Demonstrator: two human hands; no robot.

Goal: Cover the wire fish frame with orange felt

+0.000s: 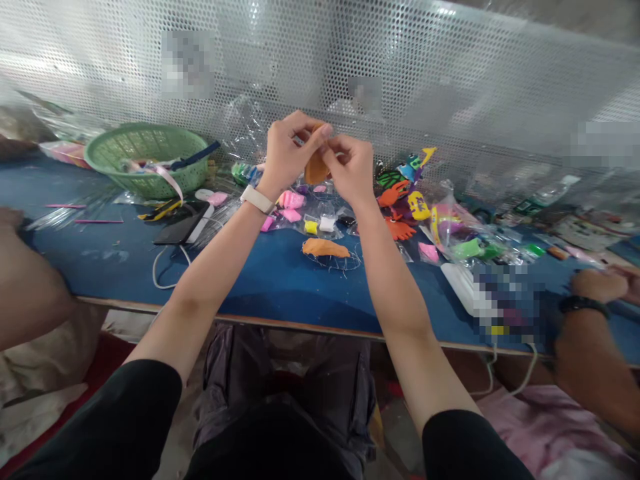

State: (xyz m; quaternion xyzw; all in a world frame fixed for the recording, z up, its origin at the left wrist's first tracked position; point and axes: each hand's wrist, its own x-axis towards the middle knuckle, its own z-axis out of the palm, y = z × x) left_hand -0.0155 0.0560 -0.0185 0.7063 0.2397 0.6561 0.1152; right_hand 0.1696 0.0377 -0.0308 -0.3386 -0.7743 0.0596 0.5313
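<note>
While hands [291, 148] [353, 167] hold orange piece [315, 172], open tabletop [273, 280] borders near edge [300, 325].

Open: bare table [273, 293] along near edge | Mid: orange lump [326, 249], small packets [327, 225] | Above: left hand [293, 148], right hand [356, 167] | Back: mesh [300, 53] | Left: basket [150, 185], phone [179, 228] | Right: white device [459, 288], co-worker's arm [585, 340]

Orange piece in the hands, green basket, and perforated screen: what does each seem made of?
Orange piece: perhaps soft modelling clay, matt, judging by its smooth, even colour. Green basket: probably plastic, faintly glossy, with moulded openings. Perforated screen: likely metal, silvery grey, with bright reflections.
</note>
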